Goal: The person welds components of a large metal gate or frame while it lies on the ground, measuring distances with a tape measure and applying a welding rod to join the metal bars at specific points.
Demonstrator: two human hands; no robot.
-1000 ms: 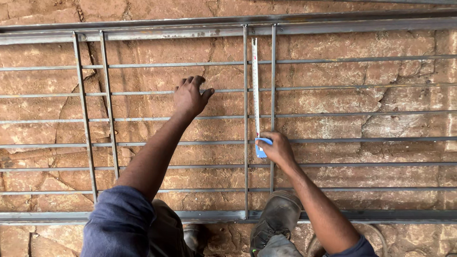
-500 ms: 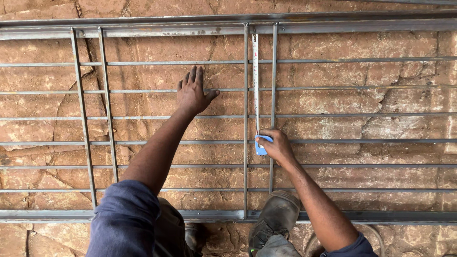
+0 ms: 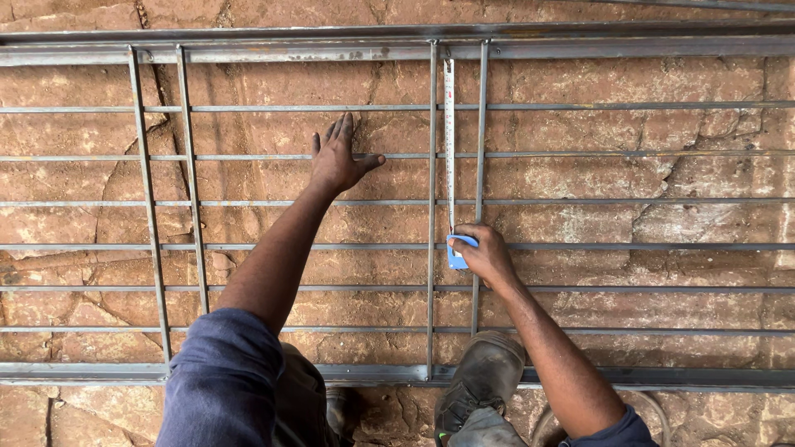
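Tape measure (image 3: 450, 149) — white blade, blue case | right hand (image 3: 489, 257) grips case | left hand (image 3: 338, 159) splayed flat on grille (image 3: 580, 154)

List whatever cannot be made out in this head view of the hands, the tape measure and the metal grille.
- Tape measure markings: too small to read.
- Blue tape case: mostly covered by the right hand.
- Metal grille: both ends cut off by the left and right picture edges.
- Whether the left hand presses a bar or only the stone: cannot tell.
- Boot: its lower part is cut off by the bottom edge.
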